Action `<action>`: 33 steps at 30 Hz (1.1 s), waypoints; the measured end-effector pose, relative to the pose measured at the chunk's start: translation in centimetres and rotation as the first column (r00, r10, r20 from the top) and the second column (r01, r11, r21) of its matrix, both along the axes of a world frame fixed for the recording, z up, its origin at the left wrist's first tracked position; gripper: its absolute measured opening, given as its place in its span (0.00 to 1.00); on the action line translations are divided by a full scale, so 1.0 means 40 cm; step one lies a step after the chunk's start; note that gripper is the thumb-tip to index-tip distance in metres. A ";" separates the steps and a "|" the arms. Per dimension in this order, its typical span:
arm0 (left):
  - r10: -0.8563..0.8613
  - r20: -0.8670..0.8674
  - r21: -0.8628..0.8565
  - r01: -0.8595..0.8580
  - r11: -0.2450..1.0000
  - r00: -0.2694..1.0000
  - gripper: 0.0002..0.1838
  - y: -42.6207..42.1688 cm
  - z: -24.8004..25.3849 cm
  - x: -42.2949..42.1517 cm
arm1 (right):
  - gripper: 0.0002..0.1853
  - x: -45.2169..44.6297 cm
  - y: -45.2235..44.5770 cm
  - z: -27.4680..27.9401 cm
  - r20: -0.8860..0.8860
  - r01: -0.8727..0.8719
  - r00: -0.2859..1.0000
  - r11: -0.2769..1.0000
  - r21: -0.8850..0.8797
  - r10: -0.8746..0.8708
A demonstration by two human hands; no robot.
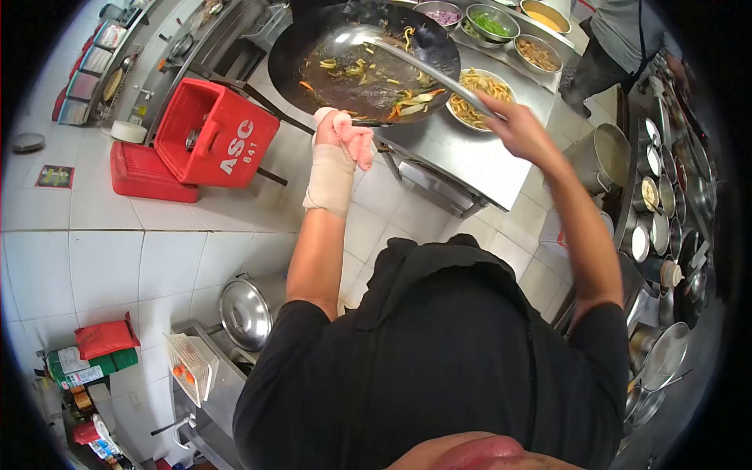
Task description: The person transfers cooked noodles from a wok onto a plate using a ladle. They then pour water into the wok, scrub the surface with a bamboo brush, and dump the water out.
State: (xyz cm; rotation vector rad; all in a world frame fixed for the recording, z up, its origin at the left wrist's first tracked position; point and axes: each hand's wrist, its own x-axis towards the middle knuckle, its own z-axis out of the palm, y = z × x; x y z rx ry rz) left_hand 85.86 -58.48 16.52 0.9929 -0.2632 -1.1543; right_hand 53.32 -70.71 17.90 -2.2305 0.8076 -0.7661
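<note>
My left hand (327, 135), its wrist wrapped in a beige bandage, is closed around the near rim or handle of a large dark wok (286, 59) through a pink cloth (356, 141). The wok is tipped over the metal counter and holds vegetable strips (415, 102) and some liquid. In my right hand (517, 129) is the long handle of a metal ladle (446, 78), whose shiny bowl rests inside the wok. A white plate of yellow noodle-like strips (478, 90) sits beside the wok, below the ladle's handle.
Bowls of chopped green (492, 22), purple and brown ingredients line the counter's (501, 168) far side. A red bin (215, 133) stands at left. At right are a tall pot (599, 153) and several small bowls. Another person (619, 39) stands at the upper right.
</note>
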 end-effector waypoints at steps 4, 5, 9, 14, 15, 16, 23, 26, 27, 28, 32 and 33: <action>0.099 0.034 0.018 -0.100 0.995 0.994 0.11 -0.005 0.003 -0.001 | 0.25 0.146 -0.012 -0.002 -0.259 0.112 0.958 0.992 -0.057 -0.123; -0.038 -0.022 -0.052 0.037 0.998 0.999 0.11 -0.003 -0.005 0.013 | 0.25 0.149 -0.004 0.009 -0.322 0.114 0.939 0.992 -0.050 -0.124; -0.074 -0.049 -0.109 0.068 0.992 0.996 0.13 0.036 -0.013 0.022 | 0.28 -0.103 0.067 0.113 -0.559 0.151 0.817 0.988 -0.031 -0.143; -0.195 -0.136 -0.136 0.177 0.975 0.971 0.10 0.032 -0.064 0.042 | 0.28 -0.168 0.053 0.093 -0.358 0.110 0.925 0.992 -0.065 -0.126; -0.187 -0.148 -0.093 0.174 0.980 0.971 0.10 0.046 -0.025 0.016 | 0.28 -0.113 0.035 0.077 -0.365 0.132 0.919 0.989 -0.070 -0.149; -0.162 -0.124 -0.054 0.156 0.986 0.979 0.10 0.050 -0.015 0.009 | 0.27 -0.052 0.015 0.058 -0.362 0.139 0.921 0.989 -0.045 -0.146; -0.119 -0.127 0.009 0.121 0.993 0.985 0.15 0.031 -0.126 0.065 | 0.26 0.163 -0.027 -0.047 -0.401 0.164 0.901 0.986 -0.042 -0.167; 0.076 -0.221 0.030 -0.071 0.997 0.972 0.15 0.021 -0.167 0.066 | 0.26 0.031 0.033 -0.021 -0.539 0.145 0.830 0.988 -0.043 -0.145; 0.085 -0.253 0.036 -0.078 0.996 0.964 0.15 0.028 -0.181 0.072 | 0.27 -0.022 0.066 0.022 -0.618 0.160 0.774 0.987 -0.022 -0.139; 0.003 -0.282 0.023 0.003 1.000 0.959 0.15 0.039 -0.193 0.086 | 0.28 -0.083 0.091 0.045 -0.621 0.150 0.768 0.986 -0.066 -0.158; -0.158 -0.213 -0.009 0.160 0.987 0.964 0.15 0.082 -0.205 0.086 | 0.29 -0.153 0.096 0.101 -0.567 0.092 0.814 0.992 -0.089 -0.126; -0.153 -0.222 -0.018 0.153 0.988 0.963 0.16 0.088 -0.229 0.096 | 0.29 -0.114 0.103 0.122 -0.569 0.129 0.809 0.989 -0.070 -0.146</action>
